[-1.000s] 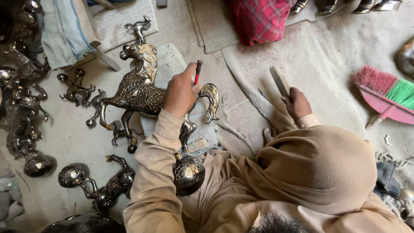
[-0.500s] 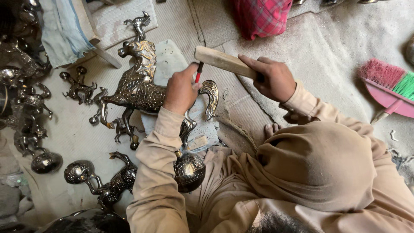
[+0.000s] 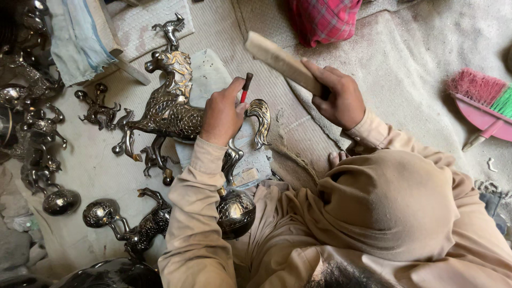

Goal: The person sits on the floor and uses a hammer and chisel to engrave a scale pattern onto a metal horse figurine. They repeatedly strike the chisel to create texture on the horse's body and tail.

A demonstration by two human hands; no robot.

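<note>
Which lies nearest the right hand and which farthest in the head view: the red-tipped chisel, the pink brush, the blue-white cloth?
From the right hand:
1. Red-tipped chisel, just to its left, held in the left hand.
2. Pink brush, at the right edge.
3. Blue-white cloth, in the far upper left corner.

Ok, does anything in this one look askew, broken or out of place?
Nothing looks damaged or spilled. The metal horse figure lies on its side on a stone slab, steadied by the left hand, which holds a red-banded punch; the right hand holds a wooden mallet raised above it. More metal figures crowd the left.
</note>
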